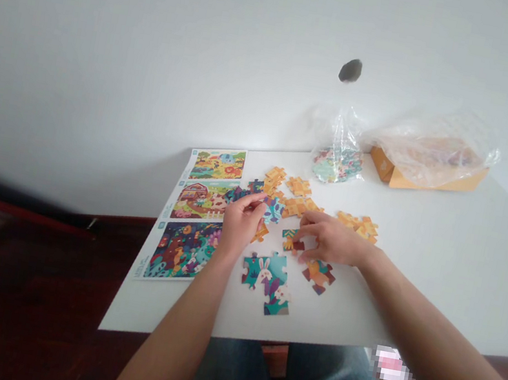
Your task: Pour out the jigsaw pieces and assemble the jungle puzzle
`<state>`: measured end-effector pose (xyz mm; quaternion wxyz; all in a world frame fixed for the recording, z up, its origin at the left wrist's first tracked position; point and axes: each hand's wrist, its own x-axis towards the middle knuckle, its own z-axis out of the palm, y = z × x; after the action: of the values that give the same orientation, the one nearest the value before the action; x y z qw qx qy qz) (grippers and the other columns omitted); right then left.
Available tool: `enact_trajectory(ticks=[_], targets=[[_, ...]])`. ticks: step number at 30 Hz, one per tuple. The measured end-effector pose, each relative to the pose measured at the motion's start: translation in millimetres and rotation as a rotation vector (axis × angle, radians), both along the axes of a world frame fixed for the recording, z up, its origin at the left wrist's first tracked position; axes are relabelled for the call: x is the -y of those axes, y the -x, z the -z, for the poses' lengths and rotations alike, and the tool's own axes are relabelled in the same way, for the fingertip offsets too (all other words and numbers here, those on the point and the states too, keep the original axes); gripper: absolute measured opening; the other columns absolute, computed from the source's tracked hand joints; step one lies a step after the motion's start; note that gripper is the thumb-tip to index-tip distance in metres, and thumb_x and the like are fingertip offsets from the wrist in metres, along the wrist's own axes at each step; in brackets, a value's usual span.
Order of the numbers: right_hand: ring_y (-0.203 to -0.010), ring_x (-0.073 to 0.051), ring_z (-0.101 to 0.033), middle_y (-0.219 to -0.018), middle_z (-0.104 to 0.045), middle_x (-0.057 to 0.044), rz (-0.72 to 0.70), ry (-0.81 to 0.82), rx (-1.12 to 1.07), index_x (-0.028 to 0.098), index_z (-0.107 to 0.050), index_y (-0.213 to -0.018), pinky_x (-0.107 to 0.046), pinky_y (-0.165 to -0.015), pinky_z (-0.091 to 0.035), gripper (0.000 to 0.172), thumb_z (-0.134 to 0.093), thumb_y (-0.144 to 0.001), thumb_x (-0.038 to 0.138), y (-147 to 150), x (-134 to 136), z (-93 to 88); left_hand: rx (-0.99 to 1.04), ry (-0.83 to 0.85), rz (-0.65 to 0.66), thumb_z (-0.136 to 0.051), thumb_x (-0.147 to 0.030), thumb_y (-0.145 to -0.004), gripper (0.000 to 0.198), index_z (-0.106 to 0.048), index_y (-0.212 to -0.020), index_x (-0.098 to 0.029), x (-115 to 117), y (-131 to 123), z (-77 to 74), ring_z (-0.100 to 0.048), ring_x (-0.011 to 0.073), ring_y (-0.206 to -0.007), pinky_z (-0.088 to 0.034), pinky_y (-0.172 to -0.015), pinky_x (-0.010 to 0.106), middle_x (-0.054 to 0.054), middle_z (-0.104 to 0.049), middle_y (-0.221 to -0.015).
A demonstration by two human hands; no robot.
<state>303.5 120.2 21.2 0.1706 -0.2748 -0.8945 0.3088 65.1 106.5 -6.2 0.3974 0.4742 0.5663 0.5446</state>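
- Nearest, below the table edge: jeans [230, 379], and beside the right forearm a pixelated pink-and-white patch [393, 365], too coarse to name.
- Just past the near edge: a joined puzzle section [274, 279] with white rabbits on teal, lying flat; to the right, an orange-and-brown section [318, 275].
- Right hand [331, 238]: thumb and forefinger apart, bent down at a teal-and-brown piece [291, 240] with yellow leaves; cannot tell whether clamped on it.
- Left hand [244, 218]: fingertips bunched together beside a blue leafy piece [274, 210]; cannot tell whether gripped.
- At left, partly behind the left hand: a white sheet [197, 203] with three printed scenes, dark forest nearest, barn in the middle, elephant and lion farthest.
- Beyond the hands: loose orange pieces [297, 206], partly overlapping; farther right, another orange cluster [358, 227].
- Near the wall: a clear bag [342, 127], standing up in a crumpled peak, with multicoloured pieces [337, 165] inside at the bottom.
- Right of it: an orange box [442, 184] under crumpled clear plastic [429, 159]; contents too hazy to tell.
- Under everything: a smooth white tabletop [424, 253], well above a dark reddish floor [17, 305].
- Farthest: a pale wall [163, 36] with an irregular dark grey spot [350, 70] above the bag.
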Motion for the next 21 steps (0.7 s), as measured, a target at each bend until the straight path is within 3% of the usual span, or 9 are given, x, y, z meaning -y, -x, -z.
enact_trajectory(ticks=[3,8,12,16,18,21], targets=[[-0.092,-0.022,-0.062,-0.1,-0.062,-0.007,0.137,-0.079,0.031,0.022,-0.075,-0.101,-0.033,-0.083,-0.049,0.026,-0.078,-0.08,0.038,-7,-5,1.3,-0.137,-0.02,0.01,-0.067,-0.03,-0.08,0.033,-0.074,-0.11,-0.017,-1,5,4.2,-0.055,0.0078,-0.048,-0.044,-0.046,0.021,0.001,-0.07,-0.077],[-0.103,-0.031,-0.06,-0.11,-0.066,-0.013,0.403,-0.233,0.214,0.019,-0.069,-0.114,-0.044,-0.092,-0.046,0.044,-0.079,-0.078,0.041,-20,-17,9.0,-0.426,-0.102,0.122,-0.063,-0.023,-0.085,0.027,-0.076,-0.108,-0.017,1,6,7.5,-0.07,0.0163,-0.074,-0.057,-0.069,0.028,0.006,-0.078,-0.095],[-0.097,-0.029,-0.061,-0.1,-0.072,-0.009,0.432,-0.189,0.292,0.019,-0.066,-0.117,-0.041,-0.088,-0.046,0.042,-0.077,-0.079,0.033,-23,-22,14.3,-0.649,-0.215,0.232,-0.063,-0.018,-0.087,0.021,-0.077,-0.102,-0.018,6,0,6.1,-0.072,0.0177,-0.08,-0.058,-0.078,0.031,0.006,-0.078,-0.096],[-0.092,-0.026,-0.061,-0.089,-0.072,-0.008,0.416,-0.212,0.229,0.019,-0.072,-0.099,-0.036,-0.084,-0.045,0.017,-0.065,-0.09,0.032,-23,-21,10.0,-0.752,-0.316,0.274,-0.061,-0.017,-0.09,0.021,-0.075,-0.105,-0.019,7,0,5.1,-0.072,0.0182,-0.087,-0.058,-0.083,0.032,0.006,-0.078,-0.101],[-0.089,-0.024,-0.06,-0.086,-0.07,-0.009,0.388,-0.212,0.173,0.018,-0.072,-0.086,-0.035,-0.082,-0.044,0.022,-0.058,-0.094,0.033,-22,-20,5.9,-0.776,-0.352,0.282,-0.06,-0.019,-0.092,0.021,-0.074,-0.107,-0.018,6,4,4.4,-0.072,0.0192,-0.093,-0.058,-0.086,0.033,0.006,-0.077,-0.103],[-0.089,-0.022,-0.06,-0.092,-0.069,-0.009,0.352,-0.163,0.141,0.019,-0.073,-0.082,-0.034,-0.084,-0.044,0.029,-0.052,-0.097,0.032,-20,-18,3.3,-0.822,-0.38,0.288,-0.059,-0.021,-0.093,0.023,-0.073,-0.11,-0.019,5,11,3.1,-0.071,0.0212,-0.099,-0.056,-0.091,0.037,0.007,-0.076,-0.107]])
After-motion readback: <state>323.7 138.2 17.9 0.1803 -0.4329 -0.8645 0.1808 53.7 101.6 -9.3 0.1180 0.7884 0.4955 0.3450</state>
